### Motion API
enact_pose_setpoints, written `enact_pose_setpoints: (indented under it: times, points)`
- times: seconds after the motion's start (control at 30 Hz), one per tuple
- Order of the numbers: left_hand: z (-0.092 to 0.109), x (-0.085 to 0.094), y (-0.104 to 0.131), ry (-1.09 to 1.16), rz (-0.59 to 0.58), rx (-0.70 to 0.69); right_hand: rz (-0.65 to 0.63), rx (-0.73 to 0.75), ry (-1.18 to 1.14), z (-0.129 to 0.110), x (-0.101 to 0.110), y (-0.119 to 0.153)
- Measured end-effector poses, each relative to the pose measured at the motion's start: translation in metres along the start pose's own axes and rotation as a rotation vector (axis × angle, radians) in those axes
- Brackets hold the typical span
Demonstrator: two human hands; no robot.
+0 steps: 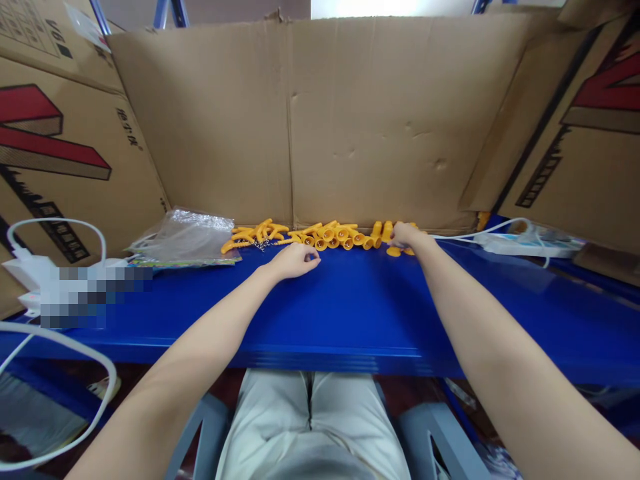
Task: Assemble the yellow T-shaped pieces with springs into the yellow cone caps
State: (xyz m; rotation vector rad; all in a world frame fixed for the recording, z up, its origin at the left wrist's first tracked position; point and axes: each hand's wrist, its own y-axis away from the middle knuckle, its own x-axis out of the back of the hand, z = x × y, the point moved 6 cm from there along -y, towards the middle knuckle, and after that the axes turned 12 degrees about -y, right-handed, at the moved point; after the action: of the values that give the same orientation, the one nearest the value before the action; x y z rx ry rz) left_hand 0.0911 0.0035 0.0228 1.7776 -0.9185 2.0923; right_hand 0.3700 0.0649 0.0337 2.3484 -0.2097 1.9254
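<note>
My left hand [296, 261] rests over the blue shelf with its fingers curled in and nothing visible in them. Just behind it lie yellow bell-shaped plastic pieces [343, 235], stacked on their sides with hollow ends facing me. My right hand [404, 235] reaches to the right end of this row, its fingers closed around a yellow cup-shaped piece that they mostly hide. Yellow round rims [394, 251] show below those fingers. Left of the bells is a pile of yellow branched pieces [260, 231], with small metal chains [261, 245] beside them.
Cardboard panels [380, 120] wall the back and sides of the blue shelf [340, 307]. Clear plastic bags [187, 233] lie at left, near a white charger with cables [35, 273]. A white power strip [530, 245] lies at right. Below are my legs and grey chair armrests [440, 433].
</note>
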Motion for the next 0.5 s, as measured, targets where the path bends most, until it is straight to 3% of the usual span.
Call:
enact_pose_setpoints:
  times: [0.13, 0.23, 0.33, 0.43, 0.5]
  points:
    - [-0.004, 0.002, 0.000, -0.033, 0.004, 0.015, 0.039, 0.040, 0.029, -0.003, 0.003, 0.010]
    - [-0.017, 0.012, -0.001, -0.111, 0.038, 0.118, 0.042, 0.043, 0.049, -0.002, 0.002, 0.015]
    - [-0.043, 0.029, -0.002, -0.235, 0.062, 0.321, 0.044, 0.037, 0.059, -0.001, 0.001, 0.019]
    - [-0.077, 0.041, 0.001, -0.363, -0.029, 0.520, 0.047, 0.052, 0.051, -0.001, 0.002, 0.021]
    - [-0.099, 0.046, 0.005, -0.453, -0.103, 0.579, 0.046, 0.058, 0.042, 0.000, 0.002, 0.022]
